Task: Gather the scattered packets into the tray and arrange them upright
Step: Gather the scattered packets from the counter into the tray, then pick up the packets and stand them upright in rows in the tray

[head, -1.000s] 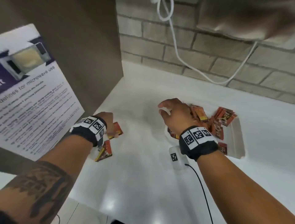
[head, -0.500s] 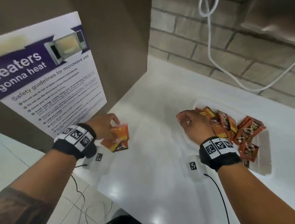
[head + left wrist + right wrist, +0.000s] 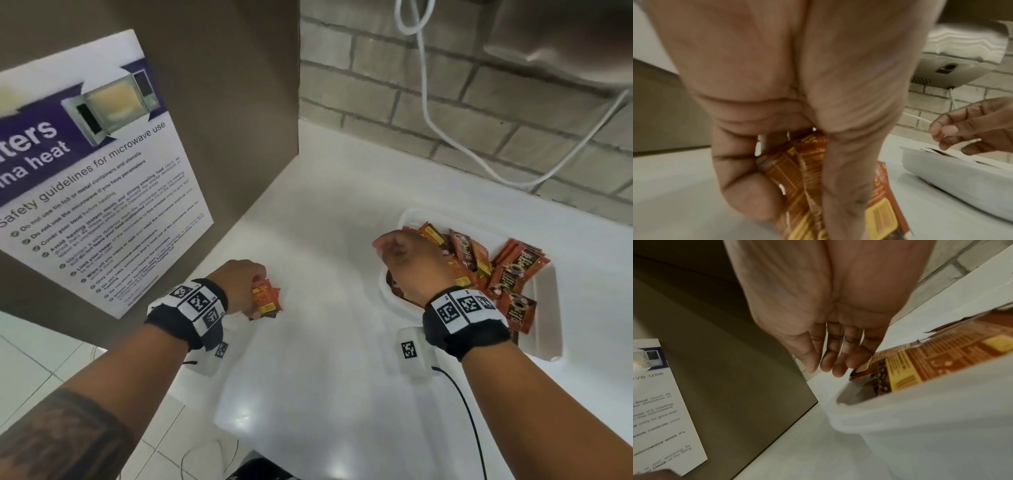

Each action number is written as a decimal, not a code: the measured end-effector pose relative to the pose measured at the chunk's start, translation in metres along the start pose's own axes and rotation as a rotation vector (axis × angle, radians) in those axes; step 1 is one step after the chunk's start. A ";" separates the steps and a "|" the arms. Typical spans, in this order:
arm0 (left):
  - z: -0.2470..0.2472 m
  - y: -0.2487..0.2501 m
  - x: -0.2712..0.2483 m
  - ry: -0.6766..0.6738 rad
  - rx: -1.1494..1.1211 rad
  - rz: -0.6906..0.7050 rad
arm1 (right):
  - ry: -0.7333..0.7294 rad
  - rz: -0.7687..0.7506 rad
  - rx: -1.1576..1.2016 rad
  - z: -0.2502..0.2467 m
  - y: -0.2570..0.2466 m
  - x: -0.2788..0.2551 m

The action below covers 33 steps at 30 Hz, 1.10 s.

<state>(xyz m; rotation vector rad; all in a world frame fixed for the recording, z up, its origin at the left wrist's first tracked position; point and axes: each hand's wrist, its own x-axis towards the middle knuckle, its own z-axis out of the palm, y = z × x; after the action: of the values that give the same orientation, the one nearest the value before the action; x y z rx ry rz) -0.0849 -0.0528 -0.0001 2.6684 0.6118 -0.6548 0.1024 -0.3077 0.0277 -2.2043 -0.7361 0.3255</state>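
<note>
A smooth white glossy counter (image 3: 329, 212) carries a white rectangular plastic tray (image 3: 548, 308) at about three o'clock. A small bunch of orange-red foil packets (image 3: 267, 301) touches the surface at about nine o'clock, well apart from the tray.

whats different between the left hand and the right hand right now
The left hand grips a small bunch of orange packets; the right hand holds nothing, its fingers loosely extended. The left hand is over the bare white counter, away from the tray; the right hand hovers over the tray's left end, above the packets in it. Both wrists wear black bands with printed square markers.
</note>
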 end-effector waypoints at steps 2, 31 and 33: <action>-0.009 0.009 0.005 0.038 -0.089 0.010 | 0.026 0.004 0.002 -0.005 0.001 -0.004; 0.027 0.212 0.088 0.250 -0.722 0.449 | 0.525 0.676 -0.035 -0.114 0.127 -0.115; 0.033 0.213 0.086 0.243 -0.802 0.431 | 0.514 0.638 -0.047 -0.102 0.123 -0.117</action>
<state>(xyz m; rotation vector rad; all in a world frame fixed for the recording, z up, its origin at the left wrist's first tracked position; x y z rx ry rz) 0.0733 -0.2198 -0.0267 2.0111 0.2499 0.0518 0.1039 -0.5042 0.0042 -2.3754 0.2501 0.0365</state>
